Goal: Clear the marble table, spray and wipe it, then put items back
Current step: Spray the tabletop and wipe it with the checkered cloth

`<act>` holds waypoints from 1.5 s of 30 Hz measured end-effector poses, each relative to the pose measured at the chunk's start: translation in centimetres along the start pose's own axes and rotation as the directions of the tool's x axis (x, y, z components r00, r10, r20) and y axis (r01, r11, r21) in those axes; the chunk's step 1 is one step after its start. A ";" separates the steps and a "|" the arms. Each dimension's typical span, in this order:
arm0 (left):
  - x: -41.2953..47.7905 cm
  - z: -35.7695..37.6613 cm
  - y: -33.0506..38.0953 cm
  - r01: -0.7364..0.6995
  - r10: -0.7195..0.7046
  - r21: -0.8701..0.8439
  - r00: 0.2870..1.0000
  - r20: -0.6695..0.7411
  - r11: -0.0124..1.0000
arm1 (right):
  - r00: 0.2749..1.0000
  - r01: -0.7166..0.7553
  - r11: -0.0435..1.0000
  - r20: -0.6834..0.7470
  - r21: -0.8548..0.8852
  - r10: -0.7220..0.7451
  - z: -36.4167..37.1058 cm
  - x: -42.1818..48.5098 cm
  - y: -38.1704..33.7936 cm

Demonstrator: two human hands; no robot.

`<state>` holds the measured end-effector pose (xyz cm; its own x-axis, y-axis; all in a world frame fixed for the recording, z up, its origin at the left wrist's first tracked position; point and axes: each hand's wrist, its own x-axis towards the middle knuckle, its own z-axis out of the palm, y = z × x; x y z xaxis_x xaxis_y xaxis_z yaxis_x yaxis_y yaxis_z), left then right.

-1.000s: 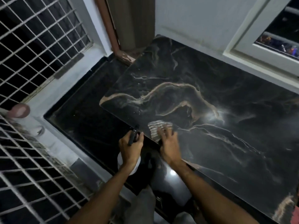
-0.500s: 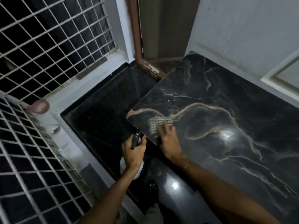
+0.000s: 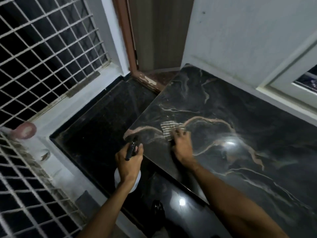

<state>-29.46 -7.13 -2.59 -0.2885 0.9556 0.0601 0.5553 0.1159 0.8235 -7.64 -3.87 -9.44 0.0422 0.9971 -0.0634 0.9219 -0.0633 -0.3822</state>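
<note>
The black marble table (image 3: 248, 121) with tan veins fills the right half of the head view, bare of items. My right hand (image 3: 181, 146) lies flat near the table's left corner, its fingers pressing a striped cloth (image 3: 169, 130) onto the marble. My left hand (image 3: 128, 162) is just off the table's left edge, closed around a spray bottle (image 3: 131, 151) with a black nozzle pointing at the corner and a white body showing below my wrist.
A dark glossy floor (image 3: 96, 134) lies left of and below the table. White metal window grilles (image 3: 42, 48) stand at the left, a brown door frame (image 3: 130, 48) at the back, a white wall and window frame (image 3: 283, 78) behind the table.
My right hand and the cloth have slid further onto the marble, away from the near edge towards the left corner. My left hand keeps the bottle beside the edge. The view has shifted left.
</note>
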 end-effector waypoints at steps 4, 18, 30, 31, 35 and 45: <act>-2.4 2.8 3.6 -0.036 0.041 -0.047 0.994 0.098 0.998 | 0.981 -0.193 0.981 -0.031 -0.034 0.192 -3.0 -6.0 6.8; -11.8 16.5 14.7 -0.160 0.165 -0.043 0.917 0.364 0.986 | 0.965 -0.249 0.965 -0.058 0.086 0.254 -7.1 -17.2 19.3; -2.3 13.4 12.4 -0.024 0.030 -0.030 0.977 0.210 0.999 | 1.000 -0.008 0.999 0.006 0.042 0.007 -5.2 -2.4 15.1; -0.6 12.7 11.6 -0.026 0.033 -0.042 0.981 0.190 0.999 | 0.989 -0.149 0.985 -0.004 0.085 0.150 -5.2 -0.5 14.0; 4.8 10.3 9.3 -0.026 0.029 -0.021 0.987 0.160 0.999 | 0.998 0.054 0.996 0.024 0.067 -0.056 -2.2 3.0 6.3; 13.8 6.6 6.0 -0.100 0.100 -0.007 0.992 0.083 0.995 | 0.895 0.421 0.906 0.142 0.043 -0.422 0.2 9.5 -2.8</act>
<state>-24.96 8.55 -0.48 -0.1658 0.9815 0.0958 0.5761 0.0176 0.8172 -9.89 5.77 -9.15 -0.4063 0.9134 -0.0260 0.8367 0.3605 -0.4122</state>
